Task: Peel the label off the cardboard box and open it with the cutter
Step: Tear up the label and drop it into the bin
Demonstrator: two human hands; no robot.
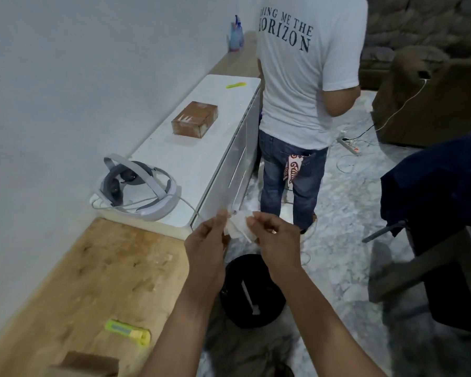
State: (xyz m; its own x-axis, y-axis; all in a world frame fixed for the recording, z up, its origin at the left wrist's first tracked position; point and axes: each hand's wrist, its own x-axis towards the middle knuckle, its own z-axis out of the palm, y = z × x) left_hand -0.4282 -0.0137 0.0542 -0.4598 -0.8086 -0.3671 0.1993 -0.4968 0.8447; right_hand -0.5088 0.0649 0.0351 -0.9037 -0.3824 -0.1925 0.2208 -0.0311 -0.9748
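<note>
Both my hands hold a crumpled white label (239,227) in the air, above a black bin (252,291) on the floor. My left hand (206,240) pinches its left edge and my right hand (276,238) pinches its right side. A cardboard box (85,364) lies on the wooden table (98,268) at the bottom left, partly cut off by the frame edge. A yellow-green cutter (128,331) lies on the table just beyond that box.
A white cabinet (201,164) carries a headset (136,186), a second cardboard box (195,119) and another yellow cutter (235,84). A person in a white T-shirt (307,77) stands beside it. A dark chair (433,213) stands to the right.
</note>
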